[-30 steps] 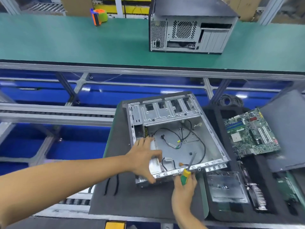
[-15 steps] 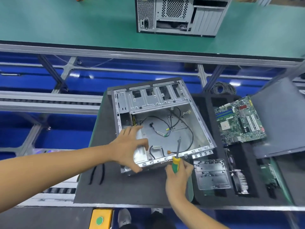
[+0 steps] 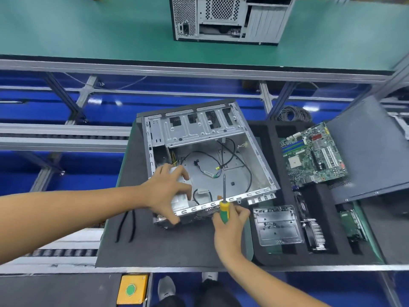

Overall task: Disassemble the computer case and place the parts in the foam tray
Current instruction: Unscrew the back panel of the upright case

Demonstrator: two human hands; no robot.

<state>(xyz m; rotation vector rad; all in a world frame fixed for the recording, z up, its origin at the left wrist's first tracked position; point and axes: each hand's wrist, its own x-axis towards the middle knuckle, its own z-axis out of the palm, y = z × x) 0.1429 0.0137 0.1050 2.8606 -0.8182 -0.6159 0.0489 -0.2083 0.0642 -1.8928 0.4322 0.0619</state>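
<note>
The open case (image 3: 205, 160) lies on a dark mat on the worktop (image 3: 155, 251), left of the foam tray (image 3: 285, 255). The left hand (image 3: 168, 191) clasps the silver unit (image 3: 180, 200) in its near corner. The right hand (image 3: 230, 222) grasps a screwdriver (image 3: 224, 209), tip up.

Left hand (image 3: 169, 193) spread, thumb down – right hand (image 3: 229, 222) fisted, upright

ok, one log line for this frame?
left hand: grips PSU in case | right hand: holds screwdriver, tip up | motherboard: in foam tray
</note>
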